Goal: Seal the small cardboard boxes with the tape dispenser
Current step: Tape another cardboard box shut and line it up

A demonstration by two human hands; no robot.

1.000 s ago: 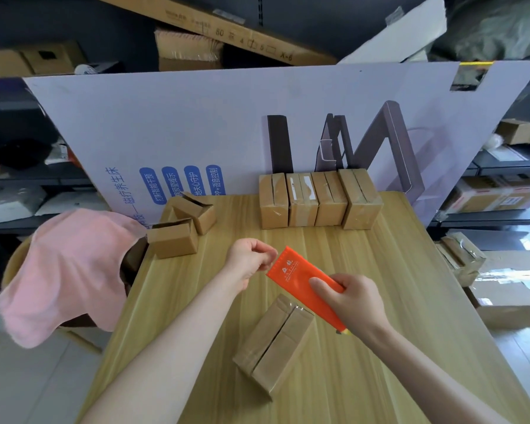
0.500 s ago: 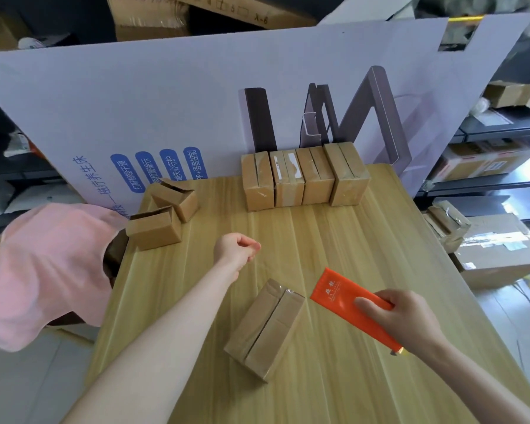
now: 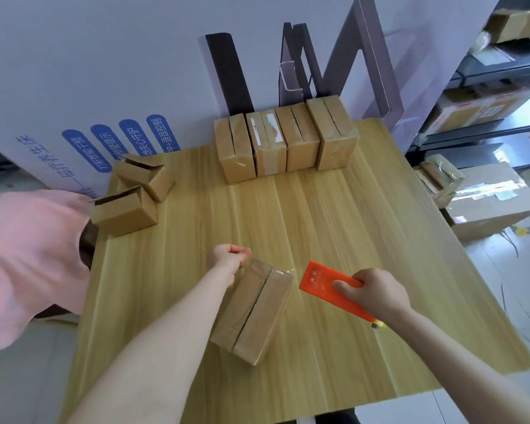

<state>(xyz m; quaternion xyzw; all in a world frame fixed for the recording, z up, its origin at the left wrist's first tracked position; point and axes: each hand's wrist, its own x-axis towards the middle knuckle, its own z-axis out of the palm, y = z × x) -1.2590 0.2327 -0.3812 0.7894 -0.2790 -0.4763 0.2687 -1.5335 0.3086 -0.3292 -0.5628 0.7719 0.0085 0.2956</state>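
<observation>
Head view shows us the left hand (image 3: pixel 230 257) with its fingers curled in a fist, just beside the far end of the small box (image 3: pixel 253 310). We cannot tell if it pinches the clear tape (image 3: pixel 281 272) that shines over that end. The right hand (image 3: pixel 377 294) grips the orange tape dispenser (image 3: pixel 320 283), which bears small white writing we cannot read. The box lies near the middle of the near edge of the tabletop (image 3: pixel 364 228), its flap seam facing up.

At the far edge stands a row of four taped boxes (image 3: pixel 285 139); one carries white labels, too small to read. Two open boxes (image 3: pixel 132 194) sit at the far left corner. Behind them the white board (image 3: pixel 89 71) has blue Chinese writing, among it 养生床.
</observation>
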